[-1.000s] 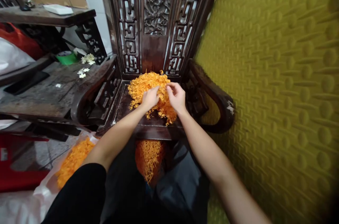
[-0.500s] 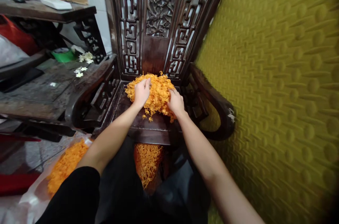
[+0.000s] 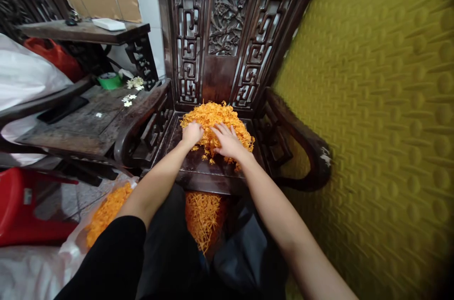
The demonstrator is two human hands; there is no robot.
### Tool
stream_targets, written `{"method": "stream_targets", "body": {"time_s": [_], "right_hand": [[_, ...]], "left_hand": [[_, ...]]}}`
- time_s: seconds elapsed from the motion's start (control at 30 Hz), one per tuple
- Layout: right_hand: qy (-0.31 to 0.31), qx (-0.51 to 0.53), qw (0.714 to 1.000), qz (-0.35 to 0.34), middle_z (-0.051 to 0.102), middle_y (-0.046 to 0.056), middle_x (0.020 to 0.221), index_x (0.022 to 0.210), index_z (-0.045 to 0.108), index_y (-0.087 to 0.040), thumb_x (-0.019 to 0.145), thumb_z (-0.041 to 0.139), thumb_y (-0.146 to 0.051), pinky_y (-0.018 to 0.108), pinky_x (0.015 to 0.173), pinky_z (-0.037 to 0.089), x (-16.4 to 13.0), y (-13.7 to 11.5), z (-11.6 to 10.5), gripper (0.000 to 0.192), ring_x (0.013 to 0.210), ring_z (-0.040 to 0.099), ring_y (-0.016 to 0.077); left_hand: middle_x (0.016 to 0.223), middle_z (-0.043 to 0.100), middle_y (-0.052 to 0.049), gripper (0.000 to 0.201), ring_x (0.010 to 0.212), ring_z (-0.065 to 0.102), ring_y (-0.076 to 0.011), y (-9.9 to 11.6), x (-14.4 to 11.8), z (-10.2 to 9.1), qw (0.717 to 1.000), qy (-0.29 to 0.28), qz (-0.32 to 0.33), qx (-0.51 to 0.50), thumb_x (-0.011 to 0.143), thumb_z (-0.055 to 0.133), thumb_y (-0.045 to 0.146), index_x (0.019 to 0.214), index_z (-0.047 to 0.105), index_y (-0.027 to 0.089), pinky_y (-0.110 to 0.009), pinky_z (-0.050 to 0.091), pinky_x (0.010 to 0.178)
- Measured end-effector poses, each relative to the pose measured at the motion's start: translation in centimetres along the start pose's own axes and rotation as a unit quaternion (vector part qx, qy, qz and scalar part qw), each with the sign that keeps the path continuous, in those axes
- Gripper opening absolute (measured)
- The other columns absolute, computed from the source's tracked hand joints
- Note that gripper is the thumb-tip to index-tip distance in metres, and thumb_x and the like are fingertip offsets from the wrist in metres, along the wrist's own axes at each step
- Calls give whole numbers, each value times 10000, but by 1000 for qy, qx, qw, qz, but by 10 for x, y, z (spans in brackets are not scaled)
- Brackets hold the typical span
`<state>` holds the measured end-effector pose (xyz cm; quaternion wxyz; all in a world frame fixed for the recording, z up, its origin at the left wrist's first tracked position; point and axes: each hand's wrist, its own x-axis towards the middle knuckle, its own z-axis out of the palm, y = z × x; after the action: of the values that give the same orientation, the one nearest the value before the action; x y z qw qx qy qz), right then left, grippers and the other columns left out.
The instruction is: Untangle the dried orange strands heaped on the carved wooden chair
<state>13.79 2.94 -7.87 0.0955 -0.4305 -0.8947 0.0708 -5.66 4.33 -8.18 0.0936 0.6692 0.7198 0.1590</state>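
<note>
A heap of orange thread-like strands [image 3: 217, 119] lies on the seat of a dark carved wooden chair [image 3: 209, 173]. My left hand [image 3: 192, 133] rests on the heap's near left edge, fingers curled into the strands. My right hand [image 3: 227, 140] lies flat on the near right part of the heap, fingers spread. More orange strands [image 3: 203, 213] sit below the seat's front edge, between my knees. Whether either hand grips any strands is hidden.
A yellow embossed wall [image 3: 376, 115] stands close on the right. Left of the chair is a dark wooden table [image 3: 78, 125] with white flowers and a green tape roll [image 3: 109, 81]. A bag of orange strands [image 3: 106, 212] and a red stool [image 3: 24, 210] sit on the floor.
Both hands dropped from the middle of the heap to its near edge. My right hand went from pinching strands to lying flat and spread. The view shifted right and down.
</note>
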Motion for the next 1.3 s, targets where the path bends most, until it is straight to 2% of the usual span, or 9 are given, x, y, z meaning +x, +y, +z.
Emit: {"method": "stream_targets", "body": {"time_s": [0.13, 0.4, 0.53, 0.67, 0.87, 0.97, 1.1, 1.2, 1.3], "right_hand": [[-68, -28, 996, 41, 221, 171, 1668, 1520, 436, -234, 744, 809, -431, 703, 1186, 88, 4, 4, 15, 883, 1548, 130, 372], [70, -63, 983, 160, 329, 170, 1620, 1508, 480, -292, 933, 579, -292, 751, 1115, 182, 12, 11, 9, 584, 1512, 184, 423], [131, -90, 979, 129, 307, 116, 1640, 1494, 494, -309, 955, 503, -229, 726, 1147, 127, 6, 11, -8, 545, 1509, 192, 401], [188, -102, 970, 111, 153, 40, 1698, 1453, 539, -322, 961, 482, -202, 728, 1166, 4, 1, -5, -22, 510, 1545, 43, 401], [230, -83, 966, 79, 61, 26, 1714, 1445, 549, -332, 903, 655, -439, 792, 1107, -88, -4, -21, -39, 563, 1526, -159, 460], [256, -42, 963, 76, 42, 50, 1714, 1436, 566, -309, 853, 703, -522, 811, 1089, -94, -4, -16, -52, 636, 1523, -136, 485], [267, 61, 957, 96, 208, 93, 1682, 1342, 658, -281, 869, 652, -576, 841, 1074, -10, 8, -1, -81, 557, 1536, -29, 482], [266, 134, 950, 95, 446, 171, 1550, 1273, 704, -214, 882, 632, -542, 860, 1053, 36, 25, 13, -115, 515, 1531, 95, 478], [307, 140, 939, 71, 533, 199, 1461, 1262, 702, -163, 877, 630, -514, 848, 1063, 37, 46, 26, -150, 526, 1521, 165, 469]], "left_hand": [[1245, 710, -119, 400, 1109, 665, -284, 4, -8, -31, 995, 89, 32, -12, 1005, 396, 325, 1184, 741, 229, -396, 483, 994], [995, 771, -62, 290, 914, 712, -192, 16, -29, -62, 944, 271, 97, -163, 987, 491, 299, 1059, 764, 231, -286, 503, 884], [900, 758, -61, 265, 768, 722, -163, 12, -25, -68, 888, 316, 101, -320, 964, 539, 320, 1004, 758, 176, -257, 541, 764], [812, 723, -37, 307, 634, 695, -120, 10, -20, -76, 813, 368, 57, -447, 964, 545, 388, 1025, 727, 148, -217, 531, 644], [870, 721, -35, 324, 600, 674, -97, 16, -22, -81, 740, 405, 60, -534, 967, 545, 419, 1080, 698, 157, -217, 538, 622], [904, 740, -52, 357, 623, 686, -111, 20, -24, -77, 756, 365, 87, -537, 958, 563, 447, 1112, 704, 158, -240, 560, 650], [1079, 757, -95, 442, 855, 741, -178, 25, -27, -64, 837, 281, 107, -458, 960, 551, 490, 1262, 668, 190, -324, 588, 849], [1408, 612, -160, 795, 1254, 622, -274, 35, -35, -45, 905, 236, 98, -339, 905, 625, 524, 1572, 343, 196, -418, 476, 1094], [1617, 296, -271, 1216, 1471, 374, -375, 50, -47, -17, 963, 143, 66, -220, 810, 678, 641, 1626, -39, 94, -528, 329, 1199]]}}
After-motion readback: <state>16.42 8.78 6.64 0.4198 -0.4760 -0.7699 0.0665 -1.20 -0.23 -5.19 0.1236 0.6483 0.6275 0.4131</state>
